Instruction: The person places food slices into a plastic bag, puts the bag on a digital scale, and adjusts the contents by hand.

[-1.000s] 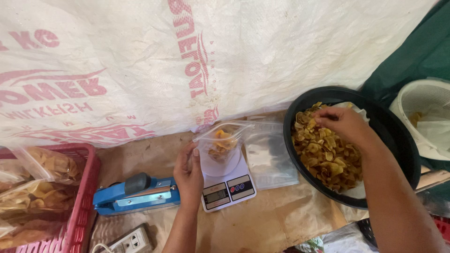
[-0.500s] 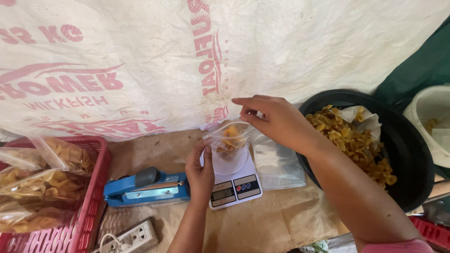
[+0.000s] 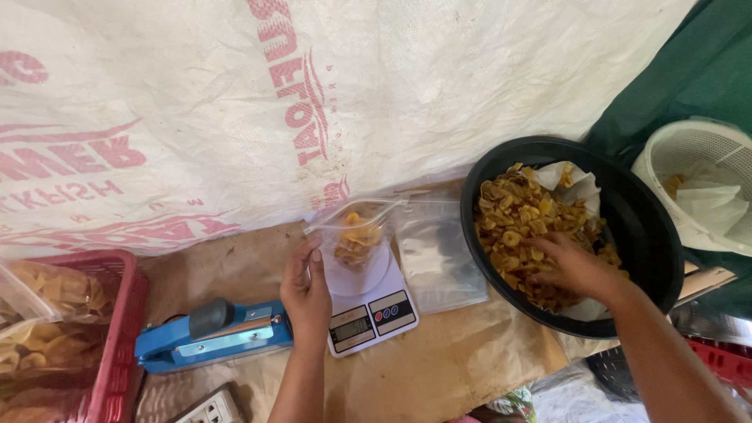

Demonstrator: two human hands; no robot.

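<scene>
— Where's the left hand (image 3: pixel 307 291)?

— At the bag (image 3: pixel 356 239), which stands open on the scale (image 3: pixel 370 305). The forearm comes up from the bottom edge; thumb and fingers pinch the bag's left side, holding it upright. A few chips lie in the bottom of the bag.

— And the right hand (image 3: pixel 574 266)?

— Down in the black bowl (image 3: pixel 642 211), palm down on the chips (image 3: pixel 513 219). The fingers curl loosely into the heap; whether they grip any chips I cannot tell. The forearm slants in from the lower right corner.

— What's around them?

— A blue sealer (image 3: pixel 211 337) lies just left of the scale, touching the left wrist. Flat empty bags (image 3: pixel 439 251) rest between scale and bowl. A red basket (image 3: pixel 117 337) with filled bags sits at far left, a white basket (image 3: pixel 689 180) at far right.
</scene>
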